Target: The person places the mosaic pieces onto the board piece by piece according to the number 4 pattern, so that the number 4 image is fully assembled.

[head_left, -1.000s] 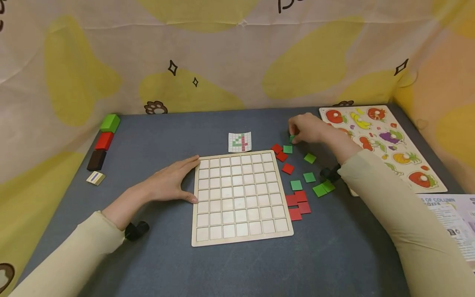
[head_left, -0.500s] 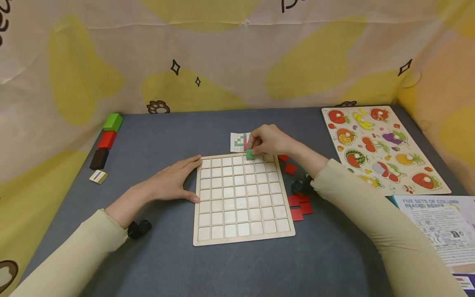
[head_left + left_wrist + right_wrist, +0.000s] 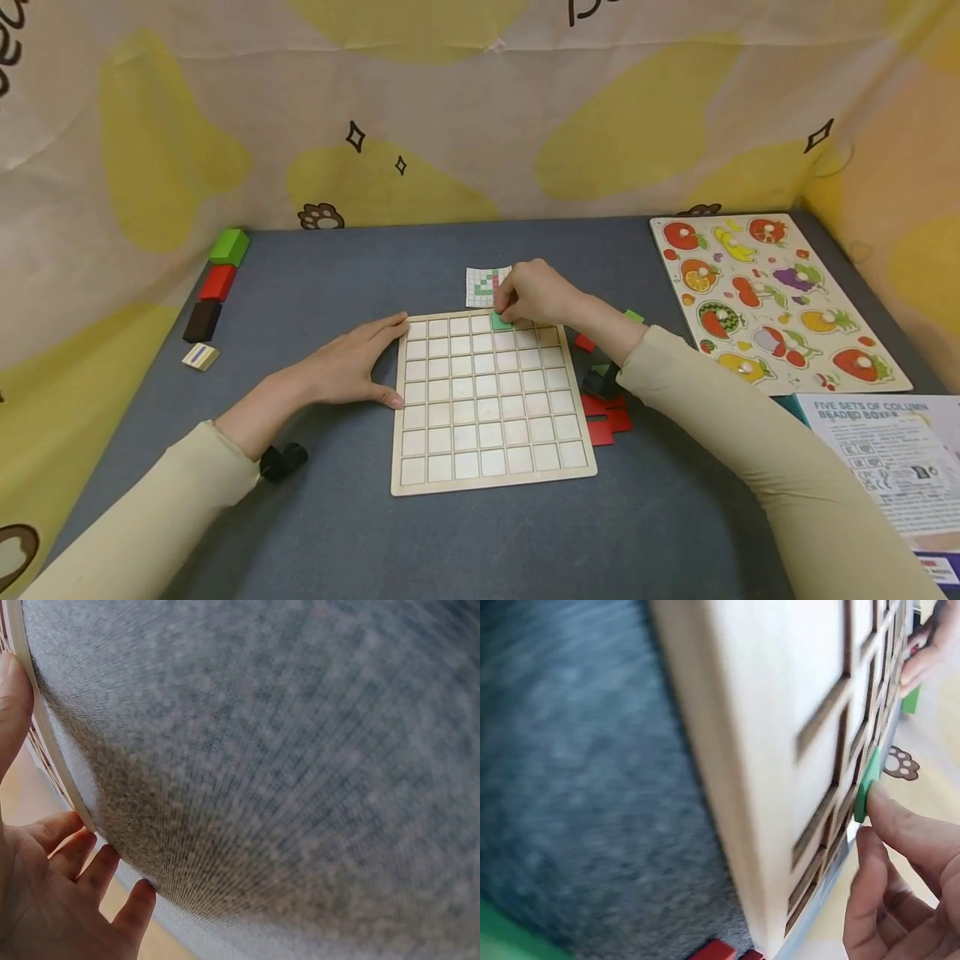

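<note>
Right hand (image 3: 538,292): thumb and fingertips drawn close together, pinching a green tile (image 3: 500,322) at the far side of the board; wrist arches over the far right corner.
Green tile, position: far row, fifth cell from the left; right-wrist view shows it raised above the surface; contact of its lower edge with the cell cannot be told.
Grid board (image 3: 487,408): pale wood, seven by seven cells, flat on the dark grey table (image 3: 322,533).
Left hand (image 3: 351,364): spread wide; thumb on the board's left edge, index fingertip at the far left corner, remaining fingers extended past the corner.
Pattern card (image 3: 480,287): just beyond the board; right side partly covered by the right hand.
Red tiles (image 3: 600,432): beside the board's right edge, partly hidden by the right forearm.
Loose green tile (image 3: 633,316): shows just past the right forearm.
Right side: fruit puzzle (image 3: 757,317) at the back, printed box (image 3: 885,467) nearer.
Left side: green block (image 3: 229,247), red block (image 3: 217,282), dark block (image 3: 202,322), in a line.
</note>
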`<act>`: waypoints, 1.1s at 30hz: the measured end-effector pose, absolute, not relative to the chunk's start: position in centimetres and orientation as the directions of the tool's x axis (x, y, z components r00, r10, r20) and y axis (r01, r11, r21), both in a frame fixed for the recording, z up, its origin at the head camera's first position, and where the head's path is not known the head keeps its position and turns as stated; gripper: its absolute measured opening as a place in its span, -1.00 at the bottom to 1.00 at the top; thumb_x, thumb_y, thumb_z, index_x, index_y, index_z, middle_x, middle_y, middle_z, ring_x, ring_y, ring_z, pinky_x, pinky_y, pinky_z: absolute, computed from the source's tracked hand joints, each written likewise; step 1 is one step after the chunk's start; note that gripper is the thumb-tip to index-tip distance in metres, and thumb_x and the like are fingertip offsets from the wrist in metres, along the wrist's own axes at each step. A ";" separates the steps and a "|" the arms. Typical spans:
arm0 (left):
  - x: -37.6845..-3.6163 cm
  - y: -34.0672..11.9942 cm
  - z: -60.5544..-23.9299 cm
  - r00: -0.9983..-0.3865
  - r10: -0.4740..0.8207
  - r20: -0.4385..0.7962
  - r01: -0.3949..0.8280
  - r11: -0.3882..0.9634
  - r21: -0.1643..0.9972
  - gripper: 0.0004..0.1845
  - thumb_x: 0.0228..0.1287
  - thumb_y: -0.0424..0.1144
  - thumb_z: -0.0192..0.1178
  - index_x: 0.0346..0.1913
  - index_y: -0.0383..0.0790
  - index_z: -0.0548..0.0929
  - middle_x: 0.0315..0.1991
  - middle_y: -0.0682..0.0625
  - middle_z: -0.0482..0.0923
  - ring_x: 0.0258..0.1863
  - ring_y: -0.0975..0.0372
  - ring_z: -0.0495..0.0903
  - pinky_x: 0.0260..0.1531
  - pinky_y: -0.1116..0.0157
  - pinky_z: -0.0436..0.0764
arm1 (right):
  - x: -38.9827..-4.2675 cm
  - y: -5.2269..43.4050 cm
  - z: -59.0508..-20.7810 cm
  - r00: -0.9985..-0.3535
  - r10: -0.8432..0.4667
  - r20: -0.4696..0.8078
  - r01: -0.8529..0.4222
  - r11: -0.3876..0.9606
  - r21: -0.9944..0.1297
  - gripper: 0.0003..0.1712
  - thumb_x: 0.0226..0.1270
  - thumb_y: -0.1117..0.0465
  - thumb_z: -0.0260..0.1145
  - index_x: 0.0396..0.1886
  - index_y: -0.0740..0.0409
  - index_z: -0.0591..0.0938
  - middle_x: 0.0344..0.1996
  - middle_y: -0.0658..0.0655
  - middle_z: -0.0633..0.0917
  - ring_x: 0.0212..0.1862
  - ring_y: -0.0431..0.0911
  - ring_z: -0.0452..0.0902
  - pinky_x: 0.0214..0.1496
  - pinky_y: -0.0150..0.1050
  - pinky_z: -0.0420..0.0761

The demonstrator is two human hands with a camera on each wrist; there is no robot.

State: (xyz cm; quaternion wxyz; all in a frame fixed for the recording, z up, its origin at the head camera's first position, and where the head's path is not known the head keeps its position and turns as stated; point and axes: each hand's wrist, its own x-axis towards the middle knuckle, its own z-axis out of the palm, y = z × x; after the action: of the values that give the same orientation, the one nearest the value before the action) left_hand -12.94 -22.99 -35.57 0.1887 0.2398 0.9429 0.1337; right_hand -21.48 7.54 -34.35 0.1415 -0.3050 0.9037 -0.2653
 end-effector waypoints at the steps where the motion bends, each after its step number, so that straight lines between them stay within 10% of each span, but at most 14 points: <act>1: -12.9 -23.0 -35.6 -0.814 0.503 -0.291 0.402 0.849 0.343 0.24 -0.03 0.31 0.41 0.58 -0.20 0.01 0.63 -0.14 -0.11 0.57 -0.16 0.01 0.40 -0.26 0.18 | -21.4 7.6 -34.4 -0.774 -0.626 -0.091 -0.483 0.678 -0.554 -0.97 0.16 0.29 0.49 -0.37 0.12 0.80 -0.26 0.06 0.81 -0.20 -0.08 0.69 -0.05 -0.19 0.64; 11: -13.0 -23.0 -35.9 -0.813 0.505 -0.291 0.403 0.847 0.346 0.24 -0.03 0.29 0.42 0.58 -0.20 0.00 0.63 -0.14 -0.12 0.57 -0.16 0.00 0.42 -0.24 0.17 | -22.9 11.8 -32.7 -0.795 -0.600 -0.091 -0.492 0.725 -0.482 -0.88 0.19 0.31 0.45 -0.25 0.12 0.79 -0.28 0.12 0.80 -0.23 -0.06 0.67 -0.14 -0.17 0.63; 23: -12.9 -23.0 -35.6 -0.818 0.496 -0.290 0.394 0.852 0.344 0.23 -0.03 0.31 0.42 0.58 -0.19 0.03 0.62 -0.14 -0.09 0.56 -0.17 0.03 0.39 -0.28 0.19 | -25.8 18.4 -33.2 -0.741 -0.546 -0.392 -0.345 0.809 -0.476 -0.66 0.08 0.15 0.55 -0.17 0.16 0.67 -0.33 0.08 0.66 -0.24 -0.11 0.49 -0.17 -0.29 0.43; 33: -13.0 -22.8 -35.5 -0.818 0.493 -0.296 0.391 0.854 0.342 0.23 -0.03 0.31 0.41 0.58 -0.17 0.02 0.62 -0.13 -0.10 0.57 -0.17 0.02 0.39 -0.28 0.19 | -25.4 18.2 -32.8 -0.779 -0.519 -0.352 -0.340 0.821 -0.458 -0.82 0.15 0.22 0.50 -0.35 0.15 0.64 -0.42 0.07 0.65 -0.34 -0.09 0.49 -0.27 -0.26 0.44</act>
State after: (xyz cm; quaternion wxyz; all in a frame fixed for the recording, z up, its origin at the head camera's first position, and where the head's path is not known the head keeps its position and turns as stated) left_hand -12.97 -22.84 -35.53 0.1898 0.2343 0.9440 0.1340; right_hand -25.41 18.21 -32.80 0.2378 -0.2324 0.9242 -0.1881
